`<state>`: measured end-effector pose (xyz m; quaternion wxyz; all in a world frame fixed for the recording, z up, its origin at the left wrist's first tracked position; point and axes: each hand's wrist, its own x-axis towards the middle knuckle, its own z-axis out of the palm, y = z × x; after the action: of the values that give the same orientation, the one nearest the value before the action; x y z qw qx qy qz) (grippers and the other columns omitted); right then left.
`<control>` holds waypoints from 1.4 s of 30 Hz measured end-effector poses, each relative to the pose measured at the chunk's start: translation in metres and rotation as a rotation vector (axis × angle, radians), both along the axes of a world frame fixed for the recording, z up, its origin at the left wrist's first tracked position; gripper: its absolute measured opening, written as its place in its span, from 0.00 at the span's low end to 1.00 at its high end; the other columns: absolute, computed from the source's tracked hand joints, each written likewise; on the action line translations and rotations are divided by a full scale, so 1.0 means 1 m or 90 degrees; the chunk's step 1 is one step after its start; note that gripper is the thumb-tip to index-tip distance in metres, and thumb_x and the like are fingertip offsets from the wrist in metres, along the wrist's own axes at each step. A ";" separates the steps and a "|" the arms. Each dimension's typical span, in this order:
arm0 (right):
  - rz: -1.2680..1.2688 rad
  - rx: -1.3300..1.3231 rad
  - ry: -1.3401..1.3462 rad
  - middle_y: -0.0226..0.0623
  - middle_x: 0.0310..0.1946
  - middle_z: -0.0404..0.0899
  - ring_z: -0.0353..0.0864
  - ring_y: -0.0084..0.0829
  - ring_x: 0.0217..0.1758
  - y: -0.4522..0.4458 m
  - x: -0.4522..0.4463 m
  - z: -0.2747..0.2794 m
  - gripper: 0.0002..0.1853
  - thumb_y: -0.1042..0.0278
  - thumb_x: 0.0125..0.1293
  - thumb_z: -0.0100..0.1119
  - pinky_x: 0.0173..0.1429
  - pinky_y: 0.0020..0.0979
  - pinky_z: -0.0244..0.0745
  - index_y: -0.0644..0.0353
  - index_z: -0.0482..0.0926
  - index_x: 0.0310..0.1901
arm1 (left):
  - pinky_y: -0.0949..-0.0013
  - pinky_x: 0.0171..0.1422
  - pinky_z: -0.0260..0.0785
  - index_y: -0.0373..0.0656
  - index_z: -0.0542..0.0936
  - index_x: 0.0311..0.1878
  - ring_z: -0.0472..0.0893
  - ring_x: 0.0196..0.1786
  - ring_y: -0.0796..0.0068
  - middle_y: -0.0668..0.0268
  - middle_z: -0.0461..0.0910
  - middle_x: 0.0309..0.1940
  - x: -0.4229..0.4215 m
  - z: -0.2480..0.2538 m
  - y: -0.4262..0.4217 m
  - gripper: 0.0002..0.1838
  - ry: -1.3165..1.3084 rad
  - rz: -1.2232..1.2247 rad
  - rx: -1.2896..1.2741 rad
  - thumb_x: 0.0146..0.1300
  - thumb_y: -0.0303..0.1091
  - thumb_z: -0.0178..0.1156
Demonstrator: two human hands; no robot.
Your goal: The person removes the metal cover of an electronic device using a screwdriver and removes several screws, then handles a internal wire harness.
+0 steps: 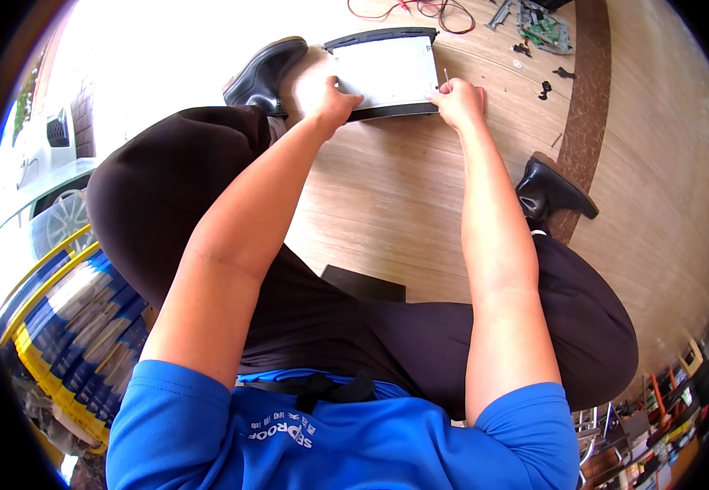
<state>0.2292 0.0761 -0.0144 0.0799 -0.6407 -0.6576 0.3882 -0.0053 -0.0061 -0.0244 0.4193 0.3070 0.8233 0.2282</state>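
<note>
A flat electronic unit with a white metal face (pixel 387 69) and black long edges lies on the floor between my feet. My left hand (pixel 338 106) is closed on its near left corner, with the thumb over the white face. At the near right corner, my right hand (pixel 460 104) is closed around a slim tool, apparently a screwdriver (pixel 446 75). Its thin shaft shows above the fingers and a reddish end shows beside the palm. Where the tip rests, I cannot tell. The thumb of this hand touches the unit's corner.
Red and black cables (pixel 444 12) lie beyond the unit. Green circuit boards and scraps (pixel 544 28) are at the far right, with small black parts (pixel 544 90) nearby. A dark flat piece (pixel 362 283) sits close to my legs. Black boots (pixel 268 73) flank the work.
</note>
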 end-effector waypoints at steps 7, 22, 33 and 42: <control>-0.004 -0.004 -0.016 0.51 0.38 0.84 0.84 0.44 0.43 -0.002 -0.001 0.008 0.22 0.57 0.50 0.75 0.50 0.39 0.77 0.66 0.82 0.40 | 0.64 0.44 0.76 0.35 0.61 0.69 0.80 0.46 0.65 0.52 0.79 0.51 0.000 0.013 0.001 0.40 -0.046 -0.015 -0.022 0.56 0.36 0.69; -0.009 0.032 0.027 0.51 0.45 0.84 0.84 0.41 0.49 -0.001 0.000 0.005 0.25 0.60 0.52 0.74 0.54 0.36 0.76 0.67 0.81 0.48 | 0.68 0.31 0.76 0.35 0.66 0.67 0.82 0.33 0.69 0.54 0.82 0.41 0.003 0.021 0.005 0.37 -0.050 0.039 -0.025 0.57 0.38 0.69; -0.034 -0.062 0.115 0.52 0.45 0.84 0.84 0.41 0.49 -0.004 0.002 -0.025 0.27 0.62 0.49 0.76 0.55 0.35 0.76 0.68 0.81 0.49 | 0.67 0.31 0.75 0.33 0.65 0.66 0.80 0.32 0.68 0.55 0.81 0.40 -0.001 0.031 0.006 0.37 -0.048 0.011 -0.048 0.57 0.40 0.68; 0.015 -0.089 0.116 0.53 0.42 0.83 0.84 0.41 0.46 -0.012 0.000 -0.015 0.29 0.63 0.47 0.78 0.53 0.36 0.76 0.71 0.79 0.48 | 0.63 0.41 0.78 0.32 0.69 0.64 0.82 0.46 0.66 0.54 0.81 0.47 -0.002 0.044 0.005 0.34 0.006 -0.011 -0.092 0.57 0.37 0.68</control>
<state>0.2288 0.0646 -0.0296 0.0899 -0.5992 -0.6263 0.4906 -0.0072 -0.0011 0.0192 0.4385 0.2840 0.8369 0.1631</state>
